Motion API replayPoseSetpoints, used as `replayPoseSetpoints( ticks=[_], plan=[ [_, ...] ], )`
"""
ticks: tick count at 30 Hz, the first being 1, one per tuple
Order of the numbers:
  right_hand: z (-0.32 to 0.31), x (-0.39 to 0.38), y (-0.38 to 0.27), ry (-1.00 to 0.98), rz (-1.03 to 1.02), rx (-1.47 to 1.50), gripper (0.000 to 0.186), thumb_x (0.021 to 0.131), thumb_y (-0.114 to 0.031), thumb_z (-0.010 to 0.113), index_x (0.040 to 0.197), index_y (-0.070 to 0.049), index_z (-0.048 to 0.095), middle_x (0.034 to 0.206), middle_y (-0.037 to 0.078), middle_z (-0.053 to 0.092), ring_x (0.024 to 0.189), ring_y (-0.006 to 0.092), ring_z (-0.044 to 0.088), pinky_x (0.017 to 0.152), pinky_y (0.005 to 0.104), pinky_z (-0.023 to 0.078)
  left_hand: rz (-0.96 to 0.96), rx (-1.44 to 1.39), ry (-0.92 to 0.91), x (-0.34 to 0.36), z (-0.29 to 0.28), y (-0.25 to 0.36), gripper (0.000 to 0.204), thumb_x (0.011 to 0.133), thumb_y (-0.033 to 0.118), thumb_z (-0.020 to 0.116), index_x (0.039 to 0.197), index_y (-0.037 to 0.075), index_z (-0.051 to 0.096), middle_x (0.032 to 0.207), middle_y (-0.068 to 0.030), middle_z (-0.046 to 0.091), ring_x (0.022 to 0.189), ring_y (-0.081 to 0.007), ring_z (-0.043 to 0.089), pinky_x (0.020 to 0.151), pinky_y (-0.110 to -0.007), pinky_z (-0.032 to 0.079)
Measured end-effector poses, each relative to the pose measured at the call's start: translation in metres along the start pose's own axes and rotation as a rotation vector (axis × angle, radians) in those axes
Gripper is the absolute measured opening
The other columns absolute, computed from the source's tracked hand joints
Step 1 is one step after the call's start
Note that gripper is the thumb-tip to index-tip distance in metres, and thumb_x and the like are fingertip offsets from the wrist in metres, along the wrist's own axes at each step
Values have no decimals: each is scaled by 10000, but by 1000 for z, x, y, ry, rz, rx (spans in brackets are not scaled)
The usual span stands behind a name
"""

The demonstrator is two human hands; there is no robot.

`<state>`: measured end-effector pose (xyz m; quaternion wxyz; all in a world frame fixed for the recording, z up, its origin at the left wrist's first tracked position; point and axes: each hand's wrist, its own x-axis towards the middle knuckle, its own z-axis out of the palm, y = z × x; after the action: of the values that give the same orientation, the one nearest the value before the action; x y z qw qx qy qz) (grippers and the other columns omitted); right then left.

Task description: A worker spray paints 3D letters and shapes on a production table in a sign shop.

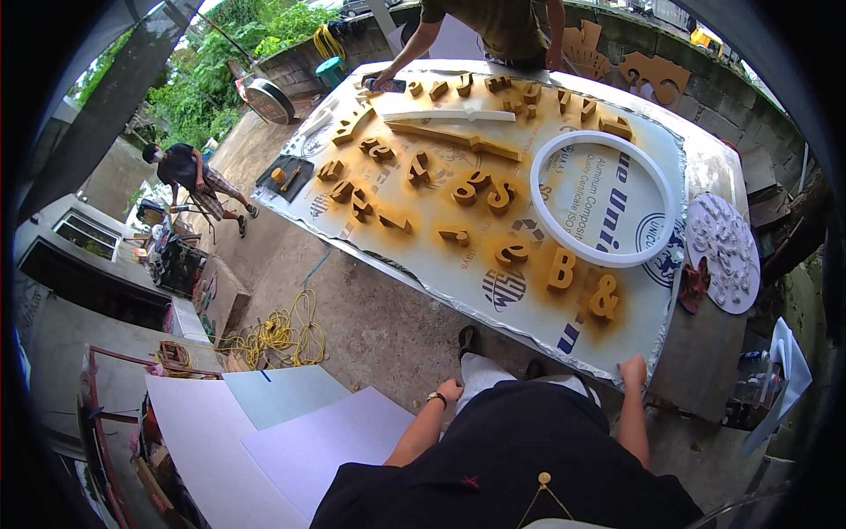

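Observation:
My left hand hangs by my left thigh, fingers curled, with nothing visible in it. My right hand grips the near right edge of the printed board. On the board lie several cut-out letters sprayed mustard-gold, with overspray around them, a long gold piece, a long white piece and, to the right, a large white ring. The gold ampersand is nearest my right hand. A dark mat with a small orange pot lies at the board's left end.
A co-worker reaches across the board's far left corner, hand at a dark object. Another person stands at left. Yellow cables and large pale sheets lie left below. A white disc with small pieces sits right.

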<state>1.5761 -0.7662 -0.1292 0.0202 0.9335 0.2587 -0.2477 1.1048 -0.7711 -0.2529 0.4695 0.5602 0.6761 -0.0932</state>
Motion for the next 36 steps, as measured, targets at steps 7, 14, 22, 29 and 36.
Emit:
replayPoseSetpoints(
  ticks=[7, 14, 22, 29, 36],
  plan=[
    [7, 3, 5, 14, 22, 27, 271, 637, -164, 568, 861, -14, 538, 914, 183, 542, 845, 334, 525, 707, 400, 431, -31, 22, -5, -20, 7, -16, 289, 647, 252, 504, 811, 34, 598, 690, -125, 594, 631, -201, 586, 621, -294, 452],
    [11, 10, 9, -41, 3, 67, 285, 629, -167, 577, 862, -7, 536, 910, 192, 541, 846, 338, 524, 715, 400, 428, -41, 30, -49, -27, 4, -23, 296, 648, 256, 506, 792, 15, 596, 681, -132, 590, 608, -199, 585, 605, -292, 454],
    [17, 17, 12, -69, 56, 109, 296, 616, -181, 599, 850, -7, 549, 888, 196, 548, 833, 344, 528, 709, 401, 432, -71, 3, -13, -21, 3, -14, 289, 642, 226, 491, 841, 40, 591, 778, -145, 586, 718, -231, 573, 670, -312, 440],
    [25, 24, 20, -21, -25, 136, 296, 606, -194, 615, 831, -12, 550, 876, 186, 553, 830, 330, 531, 701, 397, 433, -47, 47, -33, -18, 6, -10, 317, 632, 264, 497, 868, 75, 591, 861, -157, 569, 823, -266, 542, 724, -326, 418],
    [35, 35, 26, -81, 15, 166, 288, 596, -194, 624, 822, -29, 558, 863, 168, 560, 811, 323, 537, 688, 394, 434, -42, 39, -8, -23, 0, -3, 320, 624, 281, 503, 850, 75, 598, 836, -156, 574, 797, -262, 552, 711, -323, 422]
  ],
)
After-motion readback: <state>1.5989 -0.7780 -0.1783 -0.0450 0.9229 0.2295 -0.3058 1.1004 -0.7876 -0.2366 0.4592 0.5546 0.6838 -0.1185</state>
